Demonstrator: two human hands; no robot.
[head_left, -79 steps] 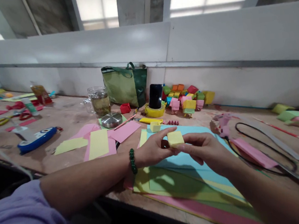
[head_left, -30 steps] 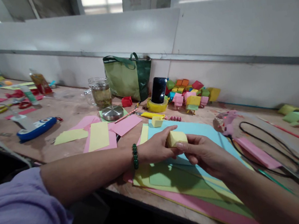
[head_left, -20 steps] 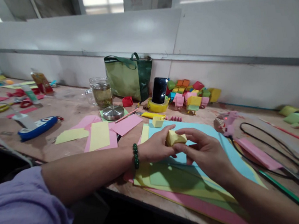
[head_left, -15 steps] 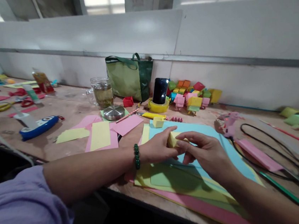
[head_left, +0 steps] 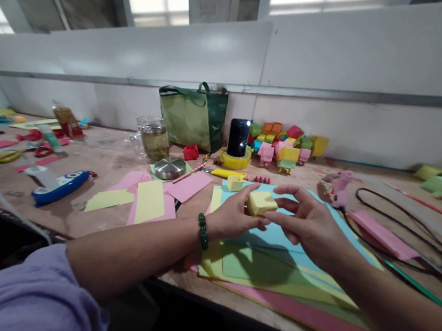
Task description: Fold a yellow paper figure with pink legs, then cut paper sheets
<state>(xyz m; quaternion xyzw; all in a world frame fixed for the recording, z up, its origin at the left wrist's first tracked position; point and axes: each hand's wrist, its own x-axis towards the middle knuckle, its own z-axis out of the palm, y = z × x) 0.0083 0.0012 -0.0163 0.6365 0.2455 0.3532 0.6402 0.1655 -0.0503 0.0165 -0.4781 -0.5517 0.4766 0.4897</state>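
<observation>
A small folded yellow paper box (head_left: pixel 262 203) is held above the stack of coloured paper. My left hand (head_left: pixel 234 214), with a green bead bracelet at the wrist, grips its left side between thumb and fingers. My right hand (head_left: pixel 305 220) is at the opposite side, thumb against the lower edge and a finger by the right corner, with the index finger raised off the box. A second small yellow paper box (head_left: pixel 235 183) stands on the paper just behind. Blue sheets (head_left: pixel 306 193) lie under my hands, over green, yellow and pink ones.
Behind are a yellow utility knife (head_left: pixel 227 173), a phone (head_left: pixel 238 137) propped on a yellow tape roll, and a heap of coloured paper pieces (head_left: pixel 288 150). A glass mug (head_left: pixel 154 141) of tea stands left. At right lies a pink glue gun (head_left: pixel 342 187) with its black cord.
My right fingers have spread, and the index finger has lifted off the yellow paper box. The box has turned, showing more of its top and front. My left hand keeps its grip.
</observation>
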